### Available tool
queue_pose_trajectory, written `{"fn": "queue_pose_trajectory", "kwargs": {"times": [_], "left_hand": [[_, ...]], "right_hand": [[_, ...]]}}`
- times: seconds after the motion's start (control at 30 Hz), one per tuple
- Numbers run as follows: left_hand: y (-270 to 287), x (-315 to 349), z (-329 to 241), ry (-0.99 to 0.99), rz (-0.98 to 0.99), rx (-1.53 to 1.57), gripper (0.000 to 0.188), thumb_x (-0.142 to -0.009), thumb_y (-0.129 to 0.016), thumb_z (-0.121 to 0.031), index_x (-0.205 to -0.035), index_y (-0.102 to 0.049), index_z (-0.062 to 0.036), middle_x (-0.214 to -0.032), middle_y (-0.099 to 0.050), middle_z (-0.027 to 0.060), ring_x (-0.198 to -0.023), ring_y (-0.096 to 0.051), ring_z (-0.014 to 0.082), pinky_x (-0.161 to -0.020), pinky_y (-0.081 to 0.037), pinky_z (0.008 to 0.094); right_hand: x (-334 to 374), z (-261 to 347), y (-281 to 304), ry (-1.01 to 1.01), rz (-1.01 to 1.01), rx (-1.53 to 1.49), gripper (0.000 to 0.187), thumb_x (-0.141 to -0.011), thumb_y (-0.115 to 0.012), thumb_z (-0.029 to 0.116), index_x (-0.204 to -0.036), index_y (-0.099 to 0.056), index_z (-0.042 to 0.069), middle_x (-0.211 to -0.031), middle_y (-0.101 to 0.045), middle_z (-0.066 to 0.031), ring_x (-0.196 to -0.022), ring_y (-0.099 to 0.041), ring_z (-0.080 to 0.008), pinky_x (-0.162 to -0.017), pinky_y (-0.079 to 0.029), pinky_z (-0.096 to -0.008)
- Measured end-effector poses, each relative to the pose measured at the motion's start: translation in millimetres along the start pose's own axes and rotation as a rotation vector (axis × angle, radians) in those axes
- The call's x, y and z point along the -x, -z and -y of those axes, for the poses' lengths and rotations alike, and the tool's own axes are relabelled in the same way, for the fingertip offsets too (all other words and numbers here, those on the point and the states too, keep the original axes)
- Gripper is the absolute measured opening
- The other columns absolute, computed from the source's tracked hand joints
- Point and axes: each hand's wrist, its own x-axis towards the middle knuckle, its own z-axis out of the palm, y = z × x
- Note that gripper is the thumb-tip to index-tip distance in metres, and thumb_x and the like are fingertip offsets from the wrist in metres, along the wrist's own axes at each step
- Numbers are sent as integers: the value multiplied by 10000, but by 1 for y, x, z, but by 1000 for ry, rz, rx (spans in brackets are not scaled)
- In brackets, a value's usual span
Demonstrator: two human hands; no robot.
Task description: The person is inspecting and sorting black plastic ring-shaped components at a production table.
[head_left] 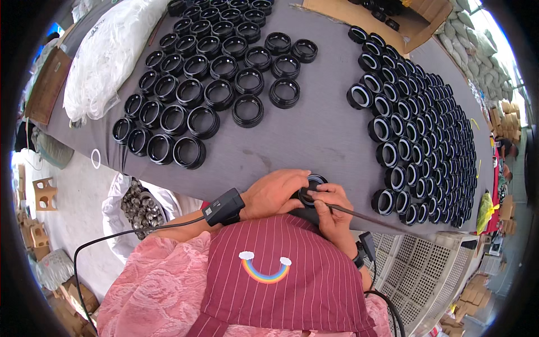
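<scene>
A round black plastic ring [314,182] is held at the table's near edge, close to my body. My left hand [275,194] is closed around its left side, with the fingers on the rim. From the right, my right hand [334,210] pinches the same ring, its fingertips pressing at the opening. Part of the ring is hidden by the fingers. A thin dark strip [370,217] runs rightward from beside my right fingers; whether it is a tool or the table's edge I cannot tell.
Loose rows of black rings [190,92] stand at the left of the grey cloth-covered table [314,135]. Many rings with pale inner linings [418,135] are packed at the right. A clear plastic bag [112,56] lies far left. Below are a sack of metal pieces [137,205] and plastic crates [412,269].
</scene>
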Motion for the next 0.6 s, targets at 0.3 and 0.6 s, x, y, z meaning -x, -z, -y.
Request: {"fn": "queue_pose_trajectory", "kwargs": {"times": [0.3, 0.6], "left_hand": [[-2, -5, -12, 54, -84, 57, 801, -750, -814, -199, -1406, -397, 0, -1248, -552, 223, -1162, -558, 407, -999, -459, 460], [56, -45, -14, 91, -191, -579, 556, -685, -794, -256, -1151, -584, -38, -1187, -603, 149, -1075, -576, 340, -892, -450, 444]], "right_hand": [[17, -24, -20, -17, -254, -197, 97, -936, -620, 2, -1014, -673, -19, -1037, -720, -146, -965, -687, -264, -842, -550, -376], [34, -44, -9, -153, -523, -732, 171, -1040, -517, 137, -1067, -579, -20, -1067, -662, -187, -974, -687, -321, -897, -570, -482]]}}
